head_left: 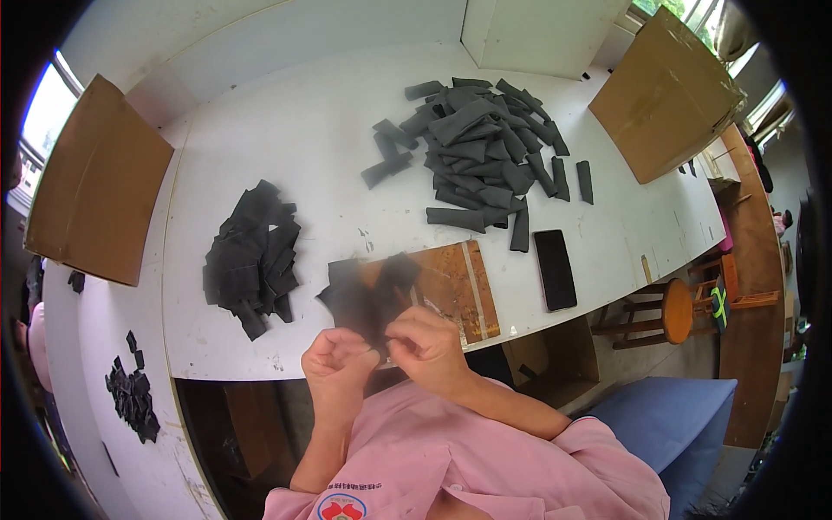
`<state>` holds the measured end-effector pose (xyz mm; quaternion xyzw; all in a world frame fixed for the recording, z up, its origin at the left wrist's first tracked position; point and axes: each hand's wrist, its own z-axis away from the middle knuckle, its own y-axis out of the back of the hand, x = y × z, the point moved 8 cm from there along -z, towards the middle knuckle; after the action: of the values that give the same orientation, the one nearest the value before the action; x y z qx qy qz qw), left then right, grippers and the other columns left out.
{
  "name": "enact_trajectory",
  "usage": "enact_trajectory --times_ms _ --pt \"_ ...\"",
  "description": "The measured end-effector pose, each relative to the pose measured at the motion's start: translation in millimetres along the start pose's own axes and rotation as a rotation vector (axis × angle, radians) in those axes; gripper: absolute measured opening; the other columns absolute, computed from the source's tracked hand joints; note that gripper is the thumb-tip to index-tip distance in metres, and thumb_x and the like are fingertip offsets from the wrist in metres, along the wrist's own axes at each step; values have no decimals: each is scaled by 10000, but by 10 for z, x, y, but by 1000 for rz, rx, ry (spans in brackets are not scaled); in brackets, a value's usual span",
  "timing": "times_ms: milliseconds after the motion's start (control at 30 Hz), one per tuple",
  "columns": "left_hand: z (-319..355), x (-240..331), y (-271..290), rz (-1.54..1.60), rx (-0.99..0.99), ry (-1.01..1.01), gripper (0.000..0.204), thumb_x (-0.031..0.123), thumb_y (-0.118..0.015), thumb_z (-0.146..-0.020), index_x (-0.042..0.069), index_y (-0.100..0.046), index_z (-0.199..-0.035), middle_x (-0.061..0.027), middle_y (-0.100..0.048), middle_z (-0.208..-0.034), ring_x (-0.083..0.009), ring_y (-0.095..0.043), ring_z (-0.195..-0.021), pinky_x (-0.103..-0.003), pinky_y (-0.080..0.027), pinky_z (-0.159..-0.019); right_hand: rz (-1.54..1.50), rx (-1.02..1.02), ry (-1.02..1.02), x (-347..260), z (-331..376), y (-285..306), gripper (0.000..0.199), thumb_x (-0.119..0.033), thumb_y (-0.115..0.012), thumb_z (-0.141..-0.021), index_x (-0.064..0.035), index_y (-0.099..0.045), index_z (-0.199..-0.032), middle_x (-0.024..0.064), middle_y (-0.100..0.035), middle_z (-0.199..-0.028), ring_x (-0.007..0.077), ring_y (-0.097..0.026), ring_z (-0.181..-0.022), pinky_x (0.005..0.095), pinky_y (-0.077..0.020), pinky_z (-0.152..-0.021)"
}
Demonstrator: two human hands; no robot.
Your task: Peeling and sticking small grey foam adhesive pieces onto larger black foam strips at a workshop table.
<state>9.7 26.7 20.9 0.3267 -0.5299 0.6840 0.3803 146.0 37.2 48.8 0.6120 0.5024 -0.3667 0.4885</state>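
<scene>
My left hand (pixel 334 360) and my right hand (pixel 426 338) are close together at the table's front edge, fingers pinched. Between and beyond them is a dark, floppy piece of black fabric (pixel 368 299), blurred by motion, and both hands pinch its near edge. Its exact shape is hard to make out. Under it lies a worn brown wooden board (pixel 455 286) with a pale strip near its right end. To the left is a heap of flat black fabric pieces (pixel 251 260). Farther back lies a larger pile of dark grey fabric tubes (pixel 481 147).
A black phone (pixel 555 270) lies right of the board. Cardboard boxes stand at the left (pixel 100 182) and the back right (pixel 667 95) of the white table (pixel 329 165). More small black pieces (pixel 132 399) lie on the left-hand surface. A wooden stool (pixel 672 312) stands beyond the right edge.
</scene>
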Motion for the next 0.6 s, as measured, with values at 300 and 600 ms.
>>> enact_trajectory --times_ms 300,600 --pt "-60 37 2 -240 54 -112 226 -109 -474 -665 -6 -524 -859 -20 -539 -779 -65 -501 -640 -185 -392 -511 -1081 -413 -661 402 204 -410 58 -59 -614 -768 -35 -596 -817 -4 -496 -702 68 -458 -617 197 -370 -544" --pt "-29 31 -76 -197 -141 -51 262 -72 -533 -718 -23 -499 -974 -70 -588 -857 -94 -556 -722 -215 -444 -587 -856 -295 -472 452 65 -229 210 -206 -566 -837 -43 -504 -720 -25 -463 -722 45 -415 -634 192 -363 -584"
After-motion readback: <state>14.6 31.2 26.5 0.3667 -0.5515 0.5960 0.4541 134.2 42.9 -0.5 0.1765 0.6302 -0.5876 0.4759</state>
